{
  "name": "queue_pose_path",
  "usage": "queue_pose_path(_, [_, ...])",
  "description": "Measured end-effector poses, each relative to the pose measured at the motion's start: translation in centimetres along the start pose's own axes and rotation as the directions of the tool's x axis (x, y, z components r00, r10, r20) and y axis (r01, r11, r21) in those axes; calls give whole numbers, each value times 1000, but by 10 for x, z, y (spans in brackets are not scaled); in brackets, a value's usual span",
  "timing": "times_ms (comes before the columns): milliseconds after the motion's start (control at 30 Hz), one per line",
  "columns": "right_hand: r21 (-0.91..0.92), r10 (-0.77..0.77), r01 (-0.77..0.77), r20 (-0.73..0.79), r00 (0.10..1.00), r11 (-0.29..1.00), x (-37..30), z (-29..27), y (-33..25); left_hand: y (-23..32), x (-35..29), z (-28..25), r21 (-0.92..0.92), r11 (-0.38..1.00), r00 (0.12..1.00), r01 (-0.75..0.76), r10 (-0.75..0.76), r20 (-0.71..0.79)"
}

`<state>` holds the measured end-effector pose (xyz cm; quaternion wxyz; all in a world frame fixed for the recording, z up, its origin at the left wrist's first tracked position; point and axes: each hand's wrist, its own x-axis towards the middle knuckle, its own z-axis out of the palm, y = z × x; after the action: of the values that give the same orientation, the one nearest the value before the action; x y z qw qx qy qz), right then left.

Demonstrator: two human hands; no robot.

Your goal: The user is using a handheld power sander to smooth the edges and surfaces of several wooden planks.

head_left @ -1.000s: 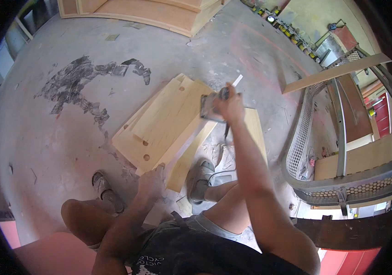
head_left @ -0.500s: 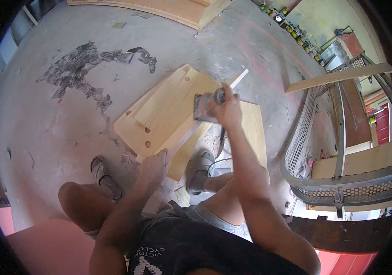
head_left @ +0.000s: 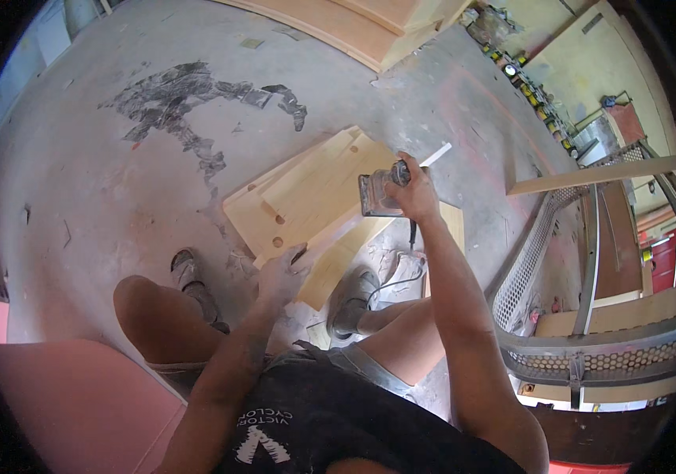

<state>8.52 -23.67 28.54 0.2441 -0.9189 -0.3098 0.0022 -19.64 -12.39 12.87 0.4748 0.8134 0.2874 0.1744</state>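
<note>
A dusty electric sander (head_left: 377, 196) is in my right hand (head_left: 417, 196), whose fingers curl over its rounded top. Its flat pad sits at the long edge of a pale wooden board (head_left: 326, 193), around the middle of that edge. My left hand (head_left: 281, 276), coated in dust, grips the board's near corner. This board rests, slightly askew, on other pale wooden panels (head_left: 338, 265) on the floor. Round holes show near the left ends of the boards. From the sander a dark cord (head_left: 401, 278) runs down past my right foot.
Dark torn patches (head_left: 172, 99) mark the concrete floor (head_left: 85, 205) to the left. Large wooden panels (head_left: 377, 31) lie at the far side. At right stands a metal frame with perforated mesh (head_left: 523, 265), a plank (head_left: 598, 174) across it. Several small containers (head_left: 539, 95) line the far-right wall.
The view has shifted, so the boards sit farther right. The sander, smeared by motion before, looks sharper now at nearly the same stretch of edge. My left hand's fingers have loosened slightly.
</note>
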Motion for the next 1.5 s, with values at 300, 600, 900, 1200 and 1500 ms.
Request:
queue_pose_path(300, [87,-58,55,30,998,995,8,3,0,4,32,-19,-170,961,972,218,-199,123])
queue_pose_path(600, [114,-136,117,182,974,987,18,2,-33,-32,60,2,-182,969,982,170,-151,114])
queue_pose_path(900, [156,-353,321,265,897,934,-61,16,-106,-13,57,1,-185,967,975,174,-142,172])
queue_pose_path(1200, [91,-334,321,233,913,943,-64,17,-109,-12,60,7,-259,955,984,145,-112,141])
queue_pose_path(1500, [106,-367,353,356,860,930,-81,25,-140,-43,65,20,-131,990,995,49,-38,90])
